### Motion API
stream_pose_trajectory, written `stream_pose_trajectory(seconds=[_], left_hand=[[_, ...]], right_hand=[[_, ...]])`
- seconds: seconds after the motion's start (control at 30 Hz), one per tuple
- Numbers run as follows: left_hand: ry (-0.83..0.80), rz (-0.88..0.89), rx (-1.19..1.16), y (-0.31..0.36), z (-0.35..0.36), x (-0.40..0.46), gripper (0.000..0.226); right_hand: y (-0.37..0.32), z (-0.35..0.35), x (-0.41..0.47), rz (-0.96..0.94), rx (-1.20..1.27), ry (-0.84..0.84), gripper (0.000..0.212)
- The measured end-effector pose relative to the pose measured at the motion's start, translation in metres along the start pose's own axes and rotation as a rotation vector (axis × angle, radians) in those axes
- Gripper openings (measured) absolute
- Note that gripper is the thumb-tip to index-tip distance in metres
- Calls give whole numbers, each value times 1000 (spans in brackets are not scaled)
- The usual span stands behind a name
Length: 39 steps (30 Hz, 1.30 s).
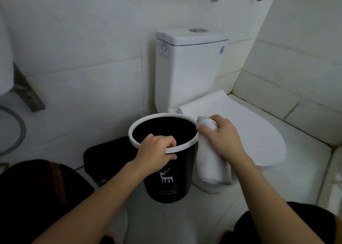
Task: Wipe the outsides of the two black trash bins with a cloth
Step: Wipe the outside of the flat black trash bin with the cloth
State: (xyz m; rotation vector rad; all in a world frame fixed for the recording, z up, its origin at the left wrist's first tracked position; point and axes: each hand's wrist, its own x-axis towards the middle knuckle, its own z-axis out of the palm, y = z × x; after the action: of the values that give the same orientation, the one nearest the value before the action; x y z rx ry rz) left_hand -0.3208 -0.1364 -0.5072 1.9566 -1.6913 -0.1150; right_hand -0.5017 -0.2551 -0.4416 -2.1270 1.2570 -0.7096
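A round black trash bin (172, 186) with a white rim and a white deer print is lifted off the floor in the middle of the view. My left hand (157, 149) grips its near rim, fingers curled over the edge. My right hand (220, 138) holds a white cloth (212, 166) against the bin's right side, just below the rim; the cloth hangs down along the wall of the bin. A second black bin (107, 158) stands on the floor behind and to the left, partly hidden by my left arm and the first bin.
A white toilet (190, 73) with its lid (249, 132) closed stands right behind the bins. White tiled walls close in at the back and right. A grey hose (18, 131) curves at the far left. My dark-clad knees fill both lower corners.
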Motion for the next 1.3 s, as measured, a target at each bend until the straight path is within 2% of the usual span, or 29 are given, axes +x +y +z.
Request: stream_pose_trajectory(seconds=[0.13,0.3,0.53,0.83,1.07,1.3], left_hand=[[-150,-91,-24,-4,17,-19,32],[-344,-60,96,-12,42,-39,27],[-437,-69,133,-37,79,-63,23],[-439,-12,101,-37,122,-71,20],[-667,-128,64,-40,130,-67,41],[-736,-156,-28,-47,140,-74,41]], right_hand=[[1,8,1,-10,-36,-21,32],[5,17,-4,-25,-107,-58,28],[19,41,-15,27,-193,-128,33],[39,70,-21,15,-324,-254,33],[50,81,-20,55,-391,-334,37],[55,88,-21,97,-384,-368,37]])
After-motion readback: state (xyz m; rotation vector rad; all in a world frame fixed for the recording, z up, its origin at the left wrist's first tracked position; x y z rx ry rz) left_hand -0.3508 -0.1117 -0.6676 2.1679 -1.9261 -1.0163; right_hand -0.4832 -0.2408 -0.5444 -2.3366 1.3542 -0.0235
